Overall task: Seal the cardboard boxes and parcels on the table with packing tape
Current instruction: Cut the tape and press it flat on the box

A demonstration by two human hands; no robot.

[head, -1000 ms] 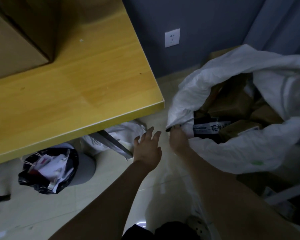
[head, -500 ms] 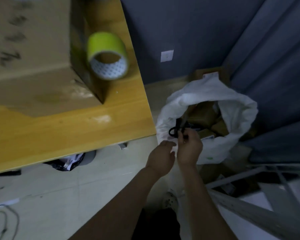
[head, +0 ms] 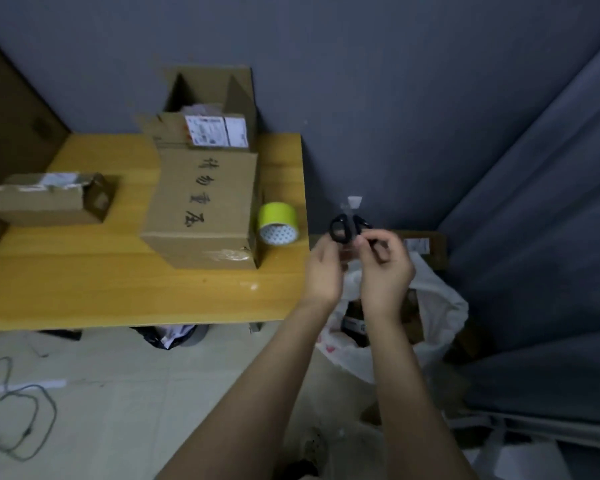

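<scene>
1. Just off the right edge of the counter (head: 84, 292), both hands are raised at chest height around a pair of black-handled scissors (head: 342, 230).
2. The left hand (head: 323, 271) pinches the nearer handle loop with thumb and fingertips.
3. The right hand (head: 387, 271) has its fingers curled round the other handle. The blades are hidden behind the hands and cannot be made out.
4. A large cardboard box (head: 201, 202) sits mid-counter with its top flaps standing open. It has dark handwritten characters down its top panel and white shipping labels near its far end.
5. A yellow-green roll of packing tape (head: 278, 218) lies on its side just beside the box's right wall, close to the counter's right edge. Its white core faces the camera, and neither hand touches it.
6. A small cardboard box (head: 45, 206) rests well apart at the counter's left. Its end flap is open and crumpled pale material shows on top.
7. Below the hands, a white sack (head: 444, 306) stands open on the floor (head: 118, 393) with dark and brown packages dimly visible inside.
8. Another brown carton (head: 426, 244) with a white label stands against the wall behind the sack.
9. A bin with a black liner (head: 174, 336) peeks out under the counter's front edge.
10. A grey cable (head: 25, 427) loops on the tiles at lower left, and a blue-grey curtain (head: 551, 237) hangs on the right.
</scene>
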